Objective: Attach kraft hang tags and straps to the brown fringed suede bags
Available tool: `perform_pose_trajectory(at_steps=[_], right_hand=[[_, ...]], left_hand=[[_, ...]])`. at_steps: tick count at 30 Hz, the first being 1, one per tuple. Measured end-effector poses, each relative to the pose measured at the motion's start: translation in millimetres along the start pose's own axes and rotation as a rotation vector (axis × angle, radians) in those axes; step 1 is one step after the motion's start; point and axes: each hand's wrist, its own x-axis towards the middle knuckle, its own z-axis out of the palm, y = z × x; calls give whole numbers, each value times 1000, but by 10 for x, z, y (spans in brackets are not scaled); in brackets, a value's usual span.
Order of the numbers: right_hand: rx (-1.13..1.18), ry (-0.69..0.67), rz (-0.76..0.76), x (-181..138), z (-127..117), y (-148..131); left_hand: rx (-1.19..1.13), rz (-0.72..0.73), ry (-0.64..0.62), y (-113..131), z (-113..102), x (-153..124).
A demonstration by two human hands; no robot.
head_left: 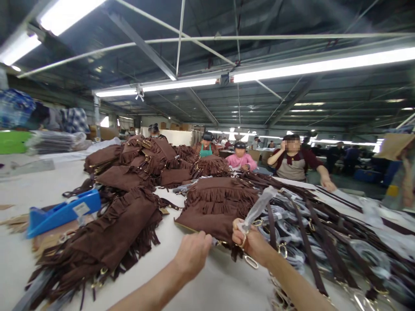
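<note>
A brown fringed bag [215,216] lies on the table in front of me. My left hand [194,255] is closed at the bag's near edge, its fingers curled around the edge by some small metal hardware. My right hand [251,242] pinches a gold-coloured metal clasp, with a strip of clear plastic wrap [261,205] rising from the fingers. Below the right hand hangs an oval metal ring [251,262]. What lies inside the left fist is mostly hidden.
Another fringed bag [103,242] lies left, beside a blue tape dispenser [65,211]. A heap of brown bags [142,160] stands behind. Many dark straps [304,237] with metal clips and plastic-wrapped coils spread right. Across the table several people sit or stand, one in a grey apron [293,166].
</note>
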Motion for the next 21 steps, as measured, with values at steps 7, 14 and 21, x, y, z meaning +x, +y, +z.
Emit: perform_pose_trajectory(at_steps=[7, 14, 21], right_hand=[[146, -122, -16, -76, -17, -406], [112, -25, 38, 189, -132, -214], [-153, 84, 259, 502, -24, 72]], left_hand=[[250, -173, -59, -622, -383, -1107], [187, -430, -194, -993, -286, -2053], [77, -211, -197, -327, -324, -1600]])
